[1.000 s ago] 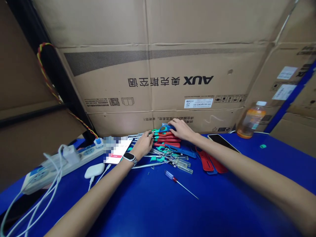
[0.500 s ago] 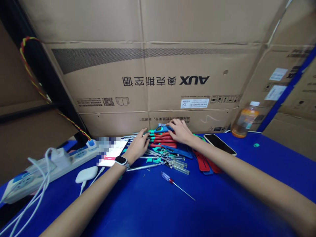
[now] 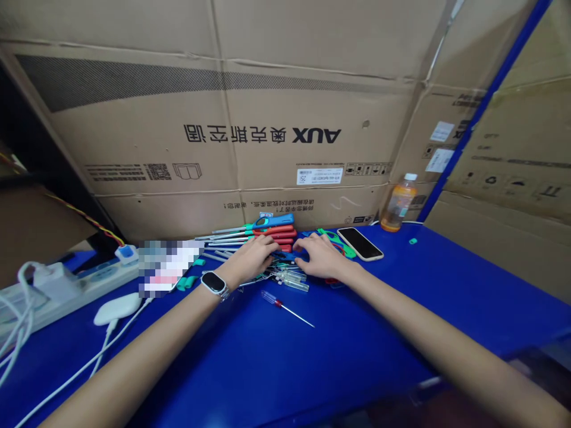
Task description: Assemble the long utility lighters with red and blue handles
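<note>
The left hand [image 3: 250, 260] curls over the lighters [image 3: 279, 230], its grip unclear; the right hand [image 3: 322, 257], loosely parted, sits just beside them. A light, level touch should keep them lined up before the cardboard [image 3: 267, 166]; a screwdriver [image 3: 278, 303] lies nearer.

The left hand [image 3: 250, 261] covers part of the red-handled tools [image 3: 281, 230] — whether it grips any cannot be told. The right hand [image 3: 322, 257] partly hides a red piece [image 3: 332, 280]; its own grip is unclear too. A mosaic blurs the bright-screened phone [image 3: 178, 264]. The power strip [image 3: 100, 274] runs off the left edge — and the smallest print on the cardboard [image 3: 267, 89] is illegible.
</note>
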### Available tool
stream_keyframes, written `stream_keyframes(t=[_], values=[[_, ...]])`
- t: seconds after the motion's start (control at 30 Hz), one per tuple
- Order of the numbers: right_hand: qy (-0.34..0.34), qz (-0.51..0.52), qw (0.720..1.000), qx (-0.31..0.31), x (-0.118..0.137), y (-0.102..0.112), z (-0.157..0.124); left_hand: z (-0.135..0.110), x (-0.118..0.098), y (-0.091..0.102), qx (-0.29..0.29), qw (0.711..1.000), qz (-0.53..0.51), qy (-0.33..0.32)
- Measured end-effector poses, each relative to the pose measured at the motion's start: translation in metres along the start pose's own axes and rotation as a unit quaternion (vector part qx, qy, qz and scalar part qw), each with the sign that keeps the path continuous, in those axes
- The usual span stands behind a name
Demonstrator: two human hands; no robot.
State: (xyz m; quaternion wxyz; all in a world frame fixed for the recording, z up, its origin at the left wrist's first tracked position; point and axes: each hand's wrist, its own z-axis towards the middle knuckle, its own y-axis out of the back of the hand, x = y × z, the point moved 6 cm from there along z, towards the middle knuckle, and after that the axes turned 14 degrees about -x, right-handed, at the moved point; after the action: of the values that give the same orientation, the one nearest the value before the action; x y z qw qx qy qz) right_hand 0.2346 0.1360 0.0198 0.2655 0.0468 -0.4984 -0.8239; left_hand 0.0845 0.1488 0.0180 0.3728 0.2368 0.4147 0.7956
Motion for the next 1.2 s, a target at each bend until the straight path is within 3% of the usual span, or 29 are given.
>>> stream_keyframes(t=[0.17, 0.3, 0.43, 0.6, 0.7, 0.83, 0.97, 1.07, 1.2], values=[[-0.026, 0.003, 0.999, 0.047, -0.007, -0.007, -0.005, 0.007, 0.001, -0.004, 0.034, 0.999, 0.014, 0.002], [-0.018, 0.038, 0.999, -0.001, -0.006, -0.002, -0.004, 0.0, 0.0, 0.018, -0.015, 1.0, -0.008, -0.003], [0.051, 0.109, 0.991, -0.064, 0.02, 0.015, -0.012, -0.031, -0.009, 0.054, -0.09, 0.994, -0.054, -0.004], [0.108, 0.184, 0.975, -0.06, 0.07, 0.018, -0.032, -0.084, -0.023, 0.077, -0.095, 0.984, -0.144, 0.044], [0.117, 0.19, 0.974, -0.025, 0.091, 0.005, -0.042, -0.104, -0.025, 0.074, -0.06, 0.978, -0.167, 0.113], [0.115, 0.189, 0.975, -0.006, 0.099, -0.008, -0.051, -0.113, -0.025, 0.064, 0.0, 0.964, -0.172, 0.201], [0.114, 0.189, 0.975, -0.023, 0.092, -0.005, -0.058, -0.114, -0.03, 0.059, 0.039, 0.958, -0.187, 0.212], [0.089, 0.169, 0.981, -0.043, 0.081, -0.004, -0.057, -0.115, -0.032, 0.059, 0.044, 0.959, -0.186, 0.208], [0.068, 0.139, 0.988, -0.022, 0.07, -0.011, -0.055, -0.117, -0.034, 0.058, 0.036, 0.966, -0.178, 0.185]])
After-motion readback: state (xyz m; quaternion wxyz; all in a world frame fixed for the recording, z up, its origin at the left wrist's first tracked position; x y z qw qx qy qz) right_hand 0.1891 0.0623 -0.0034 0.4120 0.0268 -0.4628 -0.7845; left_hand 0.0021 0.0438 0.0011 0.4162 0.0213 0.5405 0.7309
